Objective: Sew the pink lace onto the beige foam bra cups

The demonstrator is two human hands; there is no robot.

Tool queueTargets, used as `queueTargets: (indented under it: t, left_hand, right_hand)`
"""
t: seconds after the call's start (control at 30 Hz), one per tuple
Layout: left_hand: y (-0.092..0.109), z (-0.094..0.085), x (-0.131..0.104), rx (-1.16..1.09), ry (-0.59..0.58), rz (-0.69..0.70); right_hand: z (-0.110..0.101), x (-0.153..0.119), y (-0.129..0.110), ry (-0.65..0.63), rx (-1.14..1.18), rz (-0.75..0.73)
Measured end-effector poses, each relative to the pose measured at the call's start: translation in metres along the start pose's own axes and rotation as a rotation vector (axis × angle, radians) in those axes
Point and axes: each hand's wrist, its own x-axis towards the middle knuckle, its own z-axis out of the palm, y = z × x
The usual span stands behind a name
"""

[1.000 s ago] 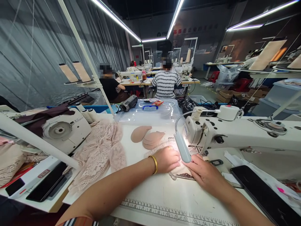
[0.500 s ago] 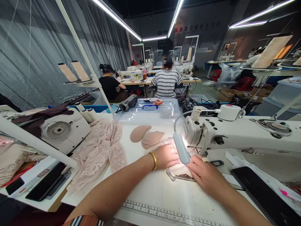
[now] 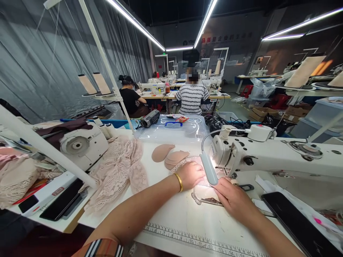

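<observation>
My left hand (image 3: 190, 175), with a gold bangle at its wrist, presses on pink lace fabric (image 3: 184, 162) beside the needle area of a white sewing machine (image 3: 257, 153). Its fingers are bent and close together. My right hand (image 3: 227, 191) is at the fabric's right edge, fingers together, the tips partly hidden by the grey lamp (image 3: 209, 168). Lamp light falls on the cloth between both hands. Beige cup pieces (image 3: 161, 152) lie to the left of the machine head.
Piled lace (image 3: 115, 171) lies on the left, near another machine (image 3: 80, 144). A clear plastic box (image 3: 171, 134) stands behind. A black phone (image 3: 292, 221) is at right; a printed ruler (image 3: 193, 241) runs along the front edge. Two people sit ahead.
The whole view has shifted slightly, so things appear a little further right and lower. My left hand and my right hand remain at the fabric by the needle area.
</observation>
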Motion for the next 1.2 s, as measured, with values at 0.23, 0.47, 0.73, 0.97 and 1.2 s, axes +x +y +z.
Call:
queueTargets:
  t: [0.23, 0.47, 0.73, 0.97, 1.2]
  left_hand:
    - [0.015, -0.034, -0.043, -0.155, 0.046, -0.151]
    - [0.134, -0.065, -0.12, -1.428, 0.1, -0.536]
    - [0.146, -0.054, -0.118, -2.048, 0.865, -0.987]
    - [0.155, -0.062, -0.128, -2.115, 0.404, -0.655]
    - [0.15, -0.066, -0.122, -2.071, 0.6, -0.656]
  right_hand:
    - [-0.002, 0.003, -0.043, 0.025, 0.569, 0.24]
    - [0.017, 0.005, -0.116, 0.292, 1.152, 0.503]
    - [0.046, -0.052, -0.146, 0.274, 0.917, 0.352]
    - [0.009, -0.034, -0.131, 0.097, 1.223, 0.563]
    - [0.016, -0.05, -0.146, 0.272, 1.468, 0.681]
